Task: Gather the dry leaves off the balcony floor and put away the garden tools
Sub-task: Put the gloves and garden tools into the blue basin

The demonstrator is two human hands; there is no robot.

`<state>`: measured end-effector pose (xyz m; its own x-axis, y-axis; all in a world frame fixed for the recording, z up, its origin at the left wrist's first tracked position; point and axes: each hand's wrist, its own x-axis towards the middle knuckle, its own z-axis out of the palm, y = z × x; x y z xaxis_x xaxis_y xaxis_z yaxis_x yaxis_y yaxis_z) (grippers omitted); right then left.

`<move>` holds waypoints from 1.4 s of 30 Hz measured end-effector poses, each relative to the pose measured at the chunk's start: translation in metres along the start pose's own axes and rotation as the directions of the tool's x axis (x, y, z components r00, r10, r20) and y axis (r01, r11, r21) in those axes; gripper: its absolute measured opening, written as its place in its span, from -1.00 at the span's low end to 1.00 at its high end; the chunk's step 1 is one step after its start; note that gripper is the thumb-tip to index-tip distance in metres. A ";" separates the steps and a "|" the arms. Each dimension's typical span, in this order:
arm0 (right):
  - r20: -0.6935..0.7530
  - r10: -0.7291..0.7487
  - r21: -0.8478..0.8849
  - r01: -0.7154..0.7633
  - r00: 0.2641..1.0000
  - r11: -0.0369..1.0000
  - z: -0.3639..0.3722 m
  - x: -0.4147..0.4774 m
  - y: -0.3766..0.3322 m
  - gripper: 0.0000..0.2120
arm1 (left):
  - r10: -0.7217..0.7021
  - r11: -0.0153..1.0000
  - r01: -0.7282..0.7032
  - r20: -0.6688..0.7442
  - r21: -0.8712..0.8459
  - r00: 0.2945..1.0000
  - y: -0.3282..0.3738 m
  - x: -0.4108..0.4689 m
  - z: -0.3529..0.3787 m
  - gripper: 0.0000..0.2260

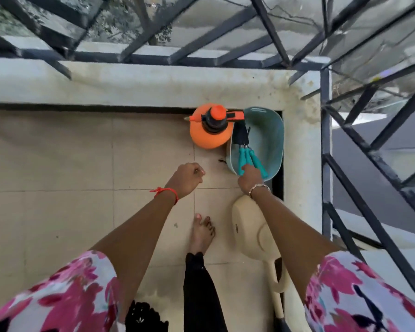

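- Now your right hand (249,174) grips the tools (247,154), lying toward 12 o'clock in the tub (271,140).
- Your left hand (187,178), curled empty, sits farther off at 9 o'clock.

A round orange plastic pressure sprayer (209,137), a pale teal plastic tub (268,140) just beside it and a cream plastic dustpan (247,226) are gathered along the right edge of the beige tiled balcony floor (58,164).
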<state>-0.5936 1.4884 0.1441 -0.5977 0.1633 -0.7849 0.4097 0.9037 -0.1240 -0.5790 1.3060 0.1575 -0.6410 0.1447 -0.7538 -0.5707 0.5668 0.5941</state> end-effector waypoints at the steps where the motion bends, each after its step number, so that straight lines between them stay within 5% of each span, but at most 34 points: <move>1: 0.025 -0.031 -0.047 0.032 0.999 0.998 0.003 -0.011 -0.009 -0.67 | -0.004 1.000 0.004 -0.019 -0.020 1.000 -0.001 -0.007 -0.007 -0.80; 8: 0.192 -0.334 -0.322 0.381 0.923 0.867 0.036 -0.122 -0.154 -0.69 | 0.017 0.998 -0.025 -0.150 -0.051 0.989 -0.042 -0.110 -0.113 -0.81; 12: 0.247 -0.562 -0.475 0.604 0.790 0.640 0.044 -0.226 -0.279 -0.68 | 0.027 0.999 -0.015 -0.285 0.045 0.958 -0.075 -0.207 -0.219 -0.81; 18: 0.230 -0.772 -0.600 0.711 0.593 0.367 0.035 -0.401 -0.413 -0.70 | 0.019 0.994 0.035 -0.483 0.103 0.875 -0.102 -0.408 -0.344 -0.77; 22: 0.298 -0.870 -0.640 0.758 0.393 0.124 0.047 -0.525 -0.485 -0.72 | 0.004 0.990 0.084 -0.615 0.113 0.788 -0.144 -0.546 -0.386 -0.75; 29: 0.505 -0.848 -0.658 0.708 0.161 -0.257 0.109 -0.668 -0.580 -0.69 | -0.212 0.975 0.171 -0.806 -0.139 0.552 -0.234 -0.719 -0.398 -0.74; 37: 0.629 -0.777 -0.617 0.624 0.025 -0.479 0.184 -0.737 -0.669 -0.73 | -0.459 0.887 0.205 -0.836 -0.414 0.301 -0.318 -0.796 -0.410 -0.70; 42: 0.702 -0.712 -0.542 0.657 0.010 -0.524 0.225 -0.738 -0.729 -0.74 | -0.571 0.820 0.220 -0.781 -0.528 0.255 -0.363 -0.796 -0.428 -0.67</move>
<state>-0.2965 0.6198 0.6768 0.1854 -0.9198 -0.3458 -0.9809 -0.1522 -0.1212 -0.0812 0.6384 0.6621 -0.2382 -0.9199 -0.3116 -0.8803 0.0689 0.4694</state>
